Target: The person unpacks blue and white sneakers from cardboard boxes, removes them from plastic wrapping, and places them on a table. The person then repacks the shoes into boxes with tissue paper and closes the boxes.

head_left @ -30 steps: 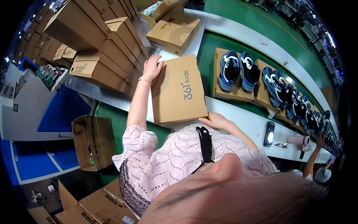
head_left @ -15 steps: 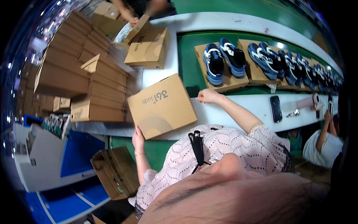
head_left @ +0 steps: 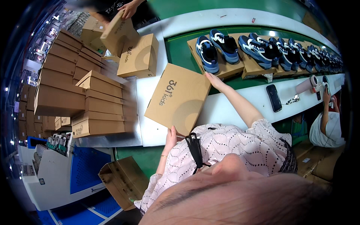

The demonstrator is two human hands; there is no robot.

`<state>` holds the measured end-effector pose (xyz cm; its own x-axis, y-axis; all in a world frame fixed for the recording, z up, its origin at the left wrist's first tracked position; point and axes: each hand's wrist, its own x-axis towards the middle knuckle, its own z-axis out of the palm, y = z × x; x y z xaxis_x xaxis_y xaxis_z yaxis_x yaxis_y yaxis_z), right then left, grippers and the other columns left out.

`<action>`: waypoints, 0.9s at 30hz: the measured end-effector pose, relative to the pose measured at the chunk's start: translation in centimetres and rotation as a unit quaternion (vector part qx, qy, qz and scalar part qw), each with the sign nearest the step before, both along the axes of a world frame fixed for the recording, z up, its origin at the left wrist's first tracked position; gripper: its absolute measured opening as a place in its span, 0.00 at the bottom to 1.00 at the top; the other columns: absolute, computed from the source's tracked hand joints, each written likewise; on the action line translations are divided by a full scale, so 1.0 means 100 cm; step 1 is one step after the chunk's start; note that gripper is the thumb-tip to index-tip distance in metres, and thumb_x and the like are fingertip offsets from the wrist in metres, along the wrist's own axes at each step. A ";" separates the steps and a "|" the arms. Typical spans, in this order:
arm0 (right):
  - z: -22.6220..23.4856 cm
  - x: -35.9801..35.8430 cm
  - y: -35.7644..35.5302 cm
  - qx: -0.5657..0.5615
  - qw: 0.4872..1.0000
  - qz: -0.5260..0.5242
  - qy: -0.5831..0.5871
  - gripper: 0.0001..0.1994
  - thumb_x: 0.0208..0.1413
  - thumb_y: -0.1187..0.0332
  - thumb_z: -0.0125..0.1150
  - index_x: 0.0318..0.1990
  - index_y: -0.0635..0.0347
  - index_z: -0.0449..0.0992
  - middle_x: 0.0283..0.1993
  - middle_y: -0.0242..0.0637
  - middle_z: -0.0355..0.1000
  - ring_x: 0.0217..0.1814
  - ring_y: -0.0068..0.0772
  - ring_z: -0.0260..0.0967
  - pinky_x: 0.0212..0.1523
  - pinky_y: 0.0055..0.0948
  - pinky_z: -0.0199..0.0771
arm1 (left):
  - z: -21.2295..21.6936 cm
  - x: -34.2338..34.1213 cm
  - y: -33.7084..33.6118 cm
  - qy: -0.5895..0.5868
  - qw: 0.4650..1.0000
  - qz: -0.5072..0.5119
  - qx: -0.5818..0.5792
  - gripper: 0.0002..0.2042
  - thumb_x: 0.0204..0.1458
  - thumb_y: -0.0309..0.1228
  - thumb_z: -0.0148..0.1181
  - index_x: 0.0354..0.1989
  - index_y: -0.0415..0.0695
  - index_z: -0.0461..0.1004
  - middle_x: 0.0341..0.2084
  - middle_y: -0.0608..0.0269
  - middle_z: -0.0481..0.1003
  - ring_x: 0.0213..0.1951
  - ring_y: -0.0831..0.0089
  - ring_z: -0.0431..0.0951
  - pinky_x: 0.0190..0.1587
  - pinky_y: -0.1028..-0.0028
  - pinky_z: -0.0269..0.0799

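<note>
A closed brown cardboard shoebox (head_left: 187,90) lies tilted between my two hands over the white work surface. My left hand (head_left: 171,139) grips its near edge, with the fingers partly hidden under the box. At its far right corner, my right hand (head_left: 216,81) is closed on the edge. Just beyond that hand, a pair of blue, black and white sneakers (head_left: 207,52) rests on another shoebox (head_left: 228,68).
Stacked shoeboxes (head_left: 60,84) stand to the left. At the far left, a co-worker's hand (head_left: 128,9) holds a brown lid (head_left: 118,32) beside another shoebox (head_left: 139,56). On the white surface at right lie a phone (head_left: 274,98), keys (head_left: 293,99) and a pink tumbler (head_left: 306,84).
The shoebox has moved right and turned, with my left hand following along its near edge. My right hand has gone from apart to gripping its corner. The co-worker's hands and lid have shifted.
</note>
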<state>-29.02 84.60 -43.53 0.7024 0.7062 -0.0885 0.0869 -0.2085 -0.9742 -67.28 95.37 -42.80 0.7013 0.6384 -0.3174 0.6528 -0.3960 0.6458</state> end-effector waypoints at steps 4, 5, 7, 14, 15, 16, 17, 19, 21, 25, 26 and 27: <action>0.008 -0.040 -0.019 0.005 0.980 -0.165 -0.108 0.24 0.60 0.51 0.42 0.46 0.67 0.68 0.45 0.50 0.70 0.50 0.45 0.67 0.46 0.32 0.66 | 0.095 0.009 0.045 -0.205 0.927 -0.022 0.312 0.22 0.58 0.42 0.44 0.54 0.38 0.64 0.42 0.45 0.69 0.42 0.51 0.70 0.48 0.65 0.65; 0.001 -0.049 -0.026 -0.017 0.973 -0.187 -0.132 0.24 0.59 0.50 0.44 0.45 0.68 0.67 0.44 0.51 0.70 0.49 0.47 0.67 0.45 0.32 0.67 | 0.118 0.015 0.058 -0.235 0.887 -0.022 0.398 0.22 0.58 0.42 0.45 0.54 0.39 0.64 0.41 0.46 0.70 0.42 0.52 0.71 0.47 0.66 0.66; -0.010 -0.071 -0.032 -0.082 0.980 -0.178 -0.035 0.26 0.57 0.50 0.47 0.46 0.70 0.65 0.44 0.53 0.69 0.49 0.50 0.67 0.46 0.34 0.67 | 0.130 0.028 0.092 -0.239 0.858 -0.021 0.455 0.22 0.57 0.42 0.46 0.54 0.40 0.65 0.39 0.47 0.71 0.40 0.53 0.72 0.46 0.66 0.67; 0.001 -0.106 0.019 -0.092 0.996 -0.013 -0.014 0.33 0.55 0.44 0.44 0.52 0.70 0.62 0.47 0.61 0.67 0.52 0.58 0.64 0.50 0.40 0.65 | 0.045 0.054 0.151 -0.219 0.973 0.029 0.060 0.17 0.50 0.30 0.53 0.51 0.44 0.68 0.36 0.51 0.73 0.40 0.55 0.72 0.47 0.66 0.67; -0.003 -0.082 0.036 -0.053 0.998 -0.023 -0.020 0.32 0.55 0.44 0.45 0.52 0.70 0.63 0.46 0.60 0.68 0.51 0.57 0.65 0.50 0.40 0.65 | 0.051 0.059 0.144 -0.220 0.973 0.033 0.059 0.18 0.51 0.30 0.53 0.51 0.43 0.68 0.37 0.50 0.71 0.41 0.54 0.71 0.48 0.65 0.66; -0.006 -0.063 0.050 -0.017 0.999 -0.031 -0.024 0.32 0.54 0.45 0.47 0.51 0.69 0.63 0.46 0.59 0.69 0.51 0.56 0.65 0.50 0.40 0.65 | 0.056 0.075 0.137 -0.225 0.972 0.028 0.057 0.18 0.51 0.31 0.53 0.51 0.43 0.67 0.39 0.49 0.70 0.42 0.54 0.70 0.48 0.65 0.65; 0.006 -0.054 0.059 0.036 0.998 -0.044 -0.016 0.31 0.55 0.46 0.47 0.52 0.68 0.63 0.49 0.56 0.68 0.53 0.53 0.64 0.52 0.39 0.64 | 0.057 0.091 0.130 -0.227 0.972 0.029 0.059 0.19 0.51 0.31 0.53 0.52 0.42 0.66 0.40 0.49 0.69 0.43 0.53 0.69 0.49 0.65 0.65; 0.016 -0.047 0.067 0.040 0.983 -0.106 -0.147 0.26 0.56 0.51 0.48 0.52 0.66 0.64 0.53 0.52 0.66 0.56 0.49 0.62 0.55 0.36 0.61 | 0.055 0.130 0.117 -0.228 0.972 0.021 0.062 0.20 0.51 0.31 0.52 0.53 0.41 0.64 0.42 0.48 0.66 0.44 0.52 0.67 0.50 0.65 0.63; 0.039 -0.052 0.057 0.072 0.963 -0.138 -0.220 0.21 0.56 0.57 0.51 0.50 0.64 0.66 0.53 0.49 0.66 0.57 0.46 0.61 0.55 0.34 0.61 | 0.047 0.167 0.105 -0.230 0.972 0.020 0.051 0.21 0.51 0.32 0.52 0.54 0.40 0.63 0.44 0.46 0.64 0.46 0.51 0.66 0.51 0.65 0.62; 0.032 -0.081 0.011 0.047 0.973 -0.124 -0.189 0.09 0.54 0.69 0.53 0.41 0.61 0.70 0.44 0.42 0.69 0.46 0.39 0.68 0.44 0.30 0.69 | 0.044 0.217 0.095 -0.232 0.972 0.022 0.037 0.23 0.51 0.33 0.52 0.55 0.39 0.59 0.48 0.44 0.58 0.50 0.50 0.62 0.54 0.65 0.60; 0.028 -0.092 -0.004 0.016 0.981 -0.100 -0.167 0.07 0.54 0.70 0.52 0.39 0.61 0.70 0.42 0.42 0.70 0.44 0.38 0.69 0.41 0.30 0.71 | 0.046 0.228 0.098 -0.233 0.972 0.020 0.032 0.23 0.51 0.33 0.52 0.56 0.38 0.59 0.49 0.43 0.57 0.51 0.49 0.61 0.54 0.65 0.59; 0.025 -0.102 -0.016 0.034 0.983 -0.085 -0.161 0.06 0.54 0.71 0.52 0.38 0.61 0.70 0.39 0.41 0.70 0.40 0.36 0.70 0.38 0.29 0.71 | 0.052 0.236 0.101 -0.240 0.970 0.018 0.029 0.24 0.52 0.33 0.52 0.56 0.38 0.58 0.50 0.43 0.56 0.52 0.49 0.60 0.55 0.65 0.59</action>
<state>-39.24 83.02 -41.07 0.7949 0.5727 0.2003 0.3615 -0.1819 -0.9144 -43.64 105.49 -37.62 0.7364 0.6722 0.0764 0.2973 -0.4230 0.8560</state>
